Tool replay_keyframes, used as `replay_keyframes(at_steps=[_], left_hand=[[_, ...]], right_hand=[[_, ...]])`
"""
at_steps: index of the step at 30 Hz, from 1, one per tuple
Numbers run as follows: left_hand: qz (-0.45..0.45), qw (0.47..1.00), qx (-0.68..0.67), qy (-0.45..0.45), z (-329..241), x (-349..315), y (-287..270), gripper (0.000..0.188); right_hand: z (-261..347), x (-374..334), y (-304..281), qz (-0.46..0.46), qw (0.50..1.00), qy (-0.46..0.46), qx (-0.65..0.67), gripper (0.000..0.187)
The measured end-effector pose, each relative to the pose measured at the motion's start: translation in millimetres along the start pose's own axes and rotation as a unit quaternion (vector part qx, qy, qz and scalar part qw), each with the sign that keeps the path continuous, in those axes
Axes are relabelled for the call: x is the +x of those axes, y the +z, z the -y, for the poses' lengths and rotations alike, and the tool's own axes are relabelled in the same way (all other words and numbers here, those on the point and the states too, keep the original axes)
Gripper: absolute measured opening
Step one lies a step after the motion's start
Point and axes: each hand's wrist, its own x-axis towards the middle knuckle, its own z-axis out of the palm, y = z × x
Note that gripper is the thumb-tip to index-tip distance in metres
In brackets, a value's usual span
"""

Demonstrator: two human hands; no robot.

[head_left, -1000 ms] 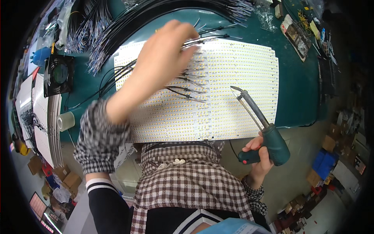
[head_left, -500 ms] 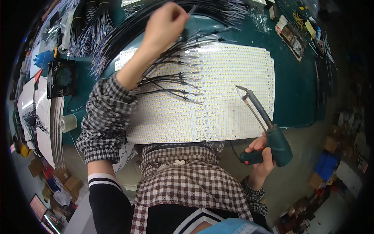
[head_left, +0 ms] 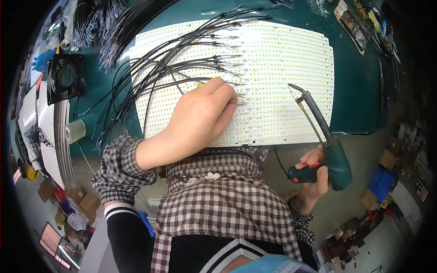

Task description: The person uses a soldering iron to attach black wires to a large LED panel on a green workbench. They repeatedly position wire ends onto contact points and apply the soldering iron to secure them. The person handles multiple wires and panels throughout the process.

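Note:
A wide white LED board panel (head_left: pixel 287 118), dotted with rows of small yellow chips, lies on the green table in front of me. My left hand (head_left: pixel 200 113) is over its near middle, fingers pinched on a black cable whose pale wire ends (head_left: pixel 241 98) stick out past the fingertips; the hand hides most of that cable. Several other black cables (head_left: pixel 182 43) run across the panel's left half, ends along the middle seam. My right hand (head_left: pixel 314 173) grips a green soldering gun (head_left: pixel 337 166) by its handle, off the panel's near right edge. Its tip hangs above the panel's right half.
A black fan (head_left: pixel 65 78) and a roll of clear tape (head_left: pixel 75 131) stand on the left. Stacked white boards (head_left: pixel 58 150) are beside them. Bundles of wires (head_left: pixel 107 34) lie at the far left. A worn, dirty box (head_left: pixel 353 27) sits at the far right.
My left hand has come from the far cable bundle down to the panel's near middle, with a cable in its fingers. The right hand still holds the soldering gun. The view has shifted slightly.

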Motion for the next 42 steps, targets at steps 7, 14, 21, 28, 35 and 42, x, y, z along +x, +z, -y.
replay_keyframes(at_steps=[7, 14, 21, 28, 35, 42], left_hand=[[-0.043, 0.996, -0.068, -0.026, 4.4, -3.6, 15.6, 0.011], [-0.044, 0.995, -0.079, -0.037, 7.0, -1.5, 17.4, 0.011], [-0.044, 0.991, -0.119, -0.046, 7.0, -0.9, 15.6, 0.011], [-0.037, 0.995, -0.085, -0.038, 8.6, 0.5, 16.9, 0.01], [-0.046, 0.991, -0.112, -0.049, 8.0, 0.8, 16.1, 0.01], [-0.037, 0.995, -0.088, -0.037, 8.2, 2.1, 16.1, 0.01]], right_hand=[[2.0, -7.5, 4.4, 0.006, 0.997, 0.013, -0.071, 0.05], [2.2, -13.3, 8.1, 0.073, 0.993, 0.047, -0.081, 0.048], [-2.0, -20.1, 2.6, 0.096, 0.988, 0.089, -0.084, 0.055], [-3.1, -17.4, 3.5, 0.122, 0.984, 0.092, -0.088, 0.052], [-3.4, -16.3, 5.3, 0.122, 0.984, 0.092, -0.09, 0.052], [-3.5, -17.1, 6.6, 0.11, 0.986, 0.092, -0.087, 0.054]])
